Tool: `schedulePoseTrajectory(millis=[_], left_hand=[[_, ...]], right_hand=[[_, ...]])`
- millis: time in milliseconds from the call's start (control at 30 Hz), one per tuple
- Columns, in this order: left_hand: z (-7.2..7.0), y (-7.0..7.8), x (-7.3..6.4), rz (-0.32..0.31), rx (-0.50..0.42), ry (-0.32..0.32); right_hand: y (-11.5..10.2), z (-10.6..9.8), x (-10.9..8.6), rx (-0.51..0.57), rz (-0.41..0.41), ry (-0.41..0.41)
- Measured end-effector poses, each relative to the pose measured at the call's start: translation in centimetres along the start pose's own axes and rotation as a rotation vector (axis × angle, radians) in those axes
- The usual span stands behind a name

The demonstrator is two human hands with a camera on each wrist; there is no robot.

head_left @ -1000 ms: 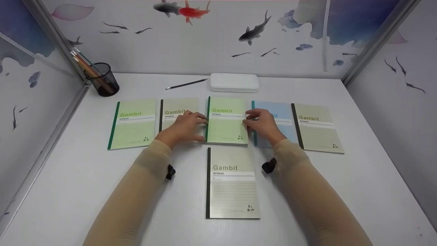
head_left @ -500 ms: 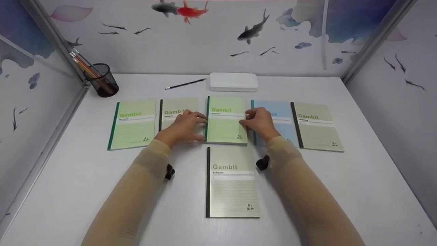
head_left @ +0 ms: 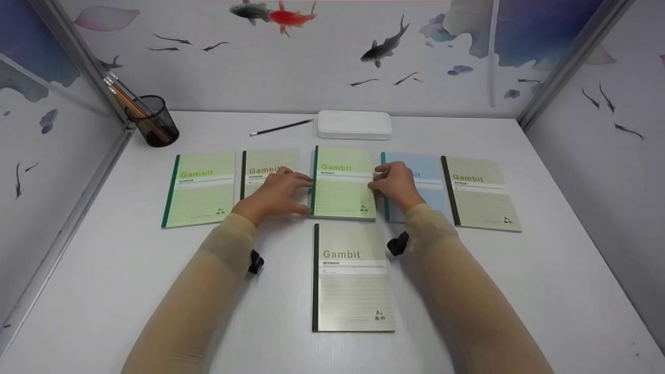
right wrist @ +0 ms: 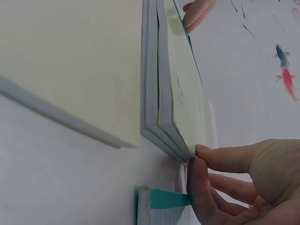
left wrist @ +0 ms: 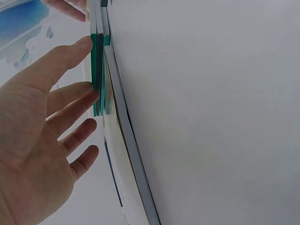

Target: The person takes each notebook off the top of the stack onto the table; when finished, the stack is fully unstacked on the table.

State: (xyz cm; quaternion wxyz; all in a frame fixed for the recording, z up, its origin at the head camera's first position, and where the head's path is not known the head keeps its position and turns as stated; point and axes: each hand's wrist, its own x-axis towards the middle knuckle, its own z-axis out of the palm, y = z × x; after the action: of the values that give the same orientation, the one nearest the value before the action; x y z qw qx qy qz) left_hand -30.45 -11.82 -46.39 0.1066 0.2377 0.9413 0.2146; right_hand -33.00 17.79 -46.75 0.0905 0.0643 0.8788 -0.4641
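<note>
A stack of notebooks (head_left: 343,195) with a light green one on top lies mid-table in the head view. Green, dark and teal spines (left wrist: 97,75) line up on its left side. My left hand (head_left: 279,193) stands along those spines, thumb and fingers fairly straight, fingertips against them. At the opposite edge my right hand (head_left: 396,183) pinches the stack with thumb and curled index finger, thumb (right wrist: 225,158) at the top cover's edge. In front lies a single beige notebook (head_left: 354,296), its dark spine to the left.
A green notebook (head_left: 200,200) and a beige one (head_left: 254,158) lie left of the stack; a blue one (head_left: 434,195) and another beige one (head_left: 483,202) lie right. Behind are a black pencil (head_left: 280,128), a white case (head_left: 354,124) and a mesh cup (head_left: 161,127) of pencils.
My right wrist and forearm have swung slightly inward, to the left, with the fingers still at the stack's right edge. The left hand and the notebooks stay almost unchanged.
</note>
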Motion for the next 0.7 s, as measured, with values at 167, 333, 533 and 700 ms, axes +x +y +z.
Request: schedulePoseTrajectory(millis=[167,333,533,700], left_hand=[[0.1,0.0,0.1,-0.015,-0.022,-0.002],[0.2,0.0,0.0,-0.023,-0.041,-0.004],[0.2,0.1,-0.1,-0.032,-0.042,-0.003],[0.3,0.1,-0.2,-0.031,-0.041,-0.001]], right_hand=[[-0.1,0.1,0.0,-0.11,-0.007,0.012],[-0.4,0.1,0.2,-0.171,-0.015,0.011],[-0.6,-0.5,0.1,-0.13,0.007,-0.008],[-0.4,-1.3,0.0,-0.027,0.016,-0.04]])
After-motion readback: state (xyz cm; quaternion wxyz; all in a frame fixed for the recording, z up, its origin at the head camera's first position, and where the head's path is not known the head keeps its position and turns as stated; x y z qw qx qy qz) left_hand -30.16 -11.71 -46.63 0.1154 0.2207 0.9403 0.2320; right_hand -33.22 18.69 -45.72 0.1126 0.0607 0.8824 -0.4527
